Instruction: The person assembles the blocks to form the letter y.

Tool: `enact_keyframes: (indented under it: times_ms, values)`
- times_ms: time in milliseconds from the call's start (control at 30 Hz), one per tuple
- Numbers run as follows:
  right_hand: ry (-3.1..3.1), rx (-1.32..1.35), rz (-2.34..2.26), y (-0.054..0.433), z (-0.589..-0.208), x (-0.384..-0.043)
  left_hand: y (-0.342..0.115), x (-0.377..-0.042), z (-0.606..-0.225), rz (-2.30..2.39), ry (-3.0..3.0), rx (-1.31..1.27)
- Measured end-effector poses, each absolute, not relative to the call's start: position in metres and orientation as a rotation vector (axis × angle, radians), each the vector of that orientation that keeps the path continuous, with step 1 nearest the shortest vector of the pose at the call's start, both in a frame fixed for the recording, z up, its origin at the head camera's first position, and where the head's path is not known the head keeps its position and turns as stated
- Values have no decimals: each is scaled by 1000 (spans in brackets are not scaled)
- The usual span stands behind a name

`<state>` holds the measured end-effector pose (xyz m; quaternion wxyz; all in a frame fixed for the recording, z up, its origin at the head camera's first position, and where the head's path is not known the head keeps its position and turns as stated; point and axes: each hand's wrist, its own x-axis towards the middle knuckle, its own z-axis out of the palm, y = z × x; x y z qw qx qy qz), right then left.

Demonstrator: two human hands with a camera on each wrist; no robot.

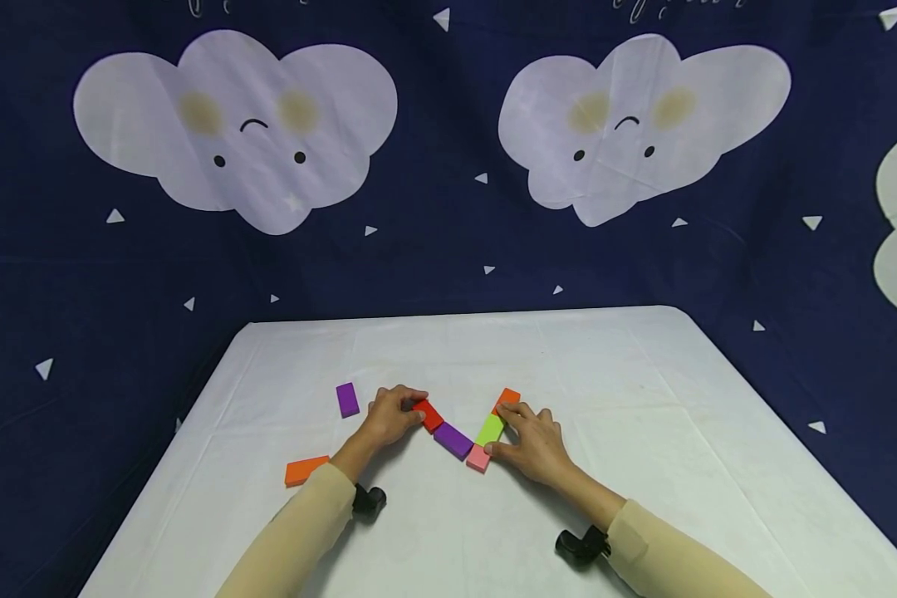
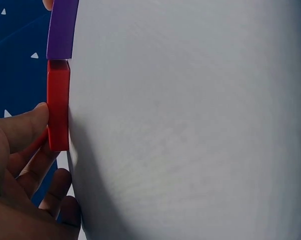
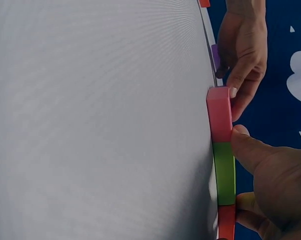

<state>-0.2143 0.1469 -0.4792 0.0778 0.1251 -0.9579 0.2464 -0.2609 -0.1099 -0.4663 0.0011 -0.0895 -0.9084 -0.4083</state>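
Observation:
My left hand pinches a red block, thumb on one side and fingers behind it. The red block's end meets a purple block, also visible in the left wrist view. Beyond that lies a pink block, where the line turns up toward a lime green block and an orange block, forming a V. My right hand pinches the green block, its thumb at the pink joint and index finger at the orange joint. In the right wrist view, pink and green stand end to end.
A loose purple block lies left of my left hand. Nearer, an orange block is partly covered by my left sleeve. All rest on a white-covered table; behind hangs a dark blue cloth with clouds.

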Motion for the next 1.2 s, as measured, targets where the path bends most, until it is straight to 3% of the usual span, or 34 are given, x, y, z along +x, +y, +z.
enact_keyframes:
  times_ms: [1200]
  values:
    - [-2888,362,717,147,-479,-216,-115,-252,-458,-1280,-2791,-215]
